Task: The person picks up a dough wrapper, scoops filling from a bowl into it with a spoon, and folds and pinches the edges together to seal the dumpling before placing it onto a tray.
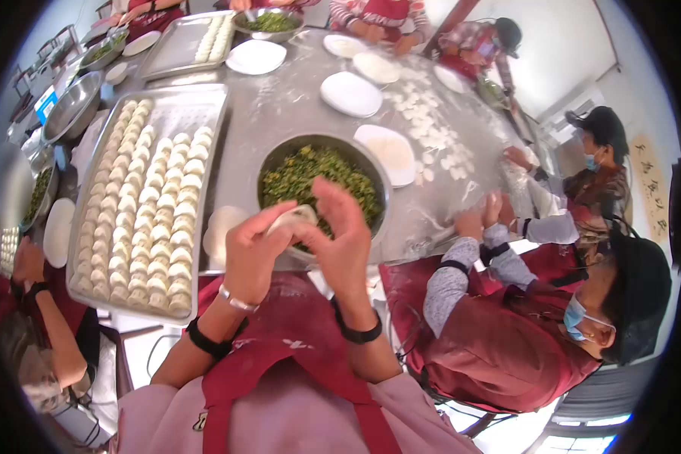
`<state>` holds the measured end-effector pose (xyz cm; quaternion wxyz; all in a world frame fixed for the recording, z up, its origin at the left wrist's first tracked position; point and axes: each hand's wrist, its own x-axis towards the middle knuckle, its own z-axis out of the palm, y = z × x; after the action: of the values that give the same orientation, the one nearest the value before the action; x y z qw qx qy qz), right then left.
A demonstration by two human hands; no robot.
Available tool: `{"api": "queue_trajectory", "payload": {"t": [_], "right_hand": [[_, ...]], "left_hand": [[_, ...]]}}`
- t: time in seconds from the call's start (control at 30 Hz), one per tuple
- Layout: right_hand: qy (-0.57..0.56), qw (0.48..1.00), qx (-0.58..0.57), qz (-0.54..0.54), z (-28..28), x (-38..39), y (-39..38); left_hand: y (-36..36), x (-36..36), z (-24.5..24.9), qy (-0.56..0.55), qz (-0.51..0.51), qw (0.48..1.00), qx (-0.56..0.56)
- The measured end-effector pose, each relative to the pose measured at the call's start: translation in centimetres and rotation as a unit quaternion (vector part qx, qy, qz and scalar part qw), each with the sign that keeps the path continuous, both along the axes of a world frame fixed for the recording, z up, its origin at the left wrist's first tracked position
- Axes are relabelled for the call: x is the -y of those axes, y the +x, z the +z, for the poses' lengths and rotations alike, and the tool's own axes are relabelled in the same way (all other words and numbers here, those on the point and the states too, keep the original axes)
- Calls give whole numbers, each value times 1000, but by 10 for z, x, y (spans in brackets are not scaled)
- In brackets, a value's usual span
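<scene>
A pale dumpling is held up in front of me, over the near rim of a metal bowl. My left hand grips it from one side, fingers bent around its edge. From the other side my right hand has its thumb against the dough, with its fingers raised and curved above. Chopped green filling with yellow bits fills much of the bowl. Beside my left hand lies a stack of round dough wrappers, partly hidden by that hand.
Rows of dumplings fill a metal tray on the left. White plates and scattered wrappers lie across the floury table. A co-worker sits close on my right; other people work around the table.
</scene>
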<state>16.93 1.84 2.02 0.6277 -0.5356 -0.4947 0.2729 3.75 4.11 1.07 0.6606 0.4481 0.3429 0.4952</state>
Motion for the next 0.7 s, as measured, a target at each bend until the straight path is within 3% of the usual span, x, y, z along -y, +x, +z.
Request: {"api": "queue_trajectory", "payload": {"t": [0.07, 0.23, 0.37, 0.6, 0.7], "right_hand": [[-14, 999, -41, -6, 0, -2, 1], [-10, 983, -182, 5, -20, 15, -5], [-6, 975, -223, -15, -22, 17, -15], [29, 980, -194, -34, -22, 10, -21], [25, 991, -107, -79, -26, 9, -21]], "left_hand": [[-2, -3, 4, 50, 27, 993, -102], [5, 4, -5, 28, 19, 991, 128], [7, 6, -10, 22, 20, 989, 148], [9, 6, -13, 18, 25, 993, 115], [7, 8, -14, 16, 14, 995, 94]]}}
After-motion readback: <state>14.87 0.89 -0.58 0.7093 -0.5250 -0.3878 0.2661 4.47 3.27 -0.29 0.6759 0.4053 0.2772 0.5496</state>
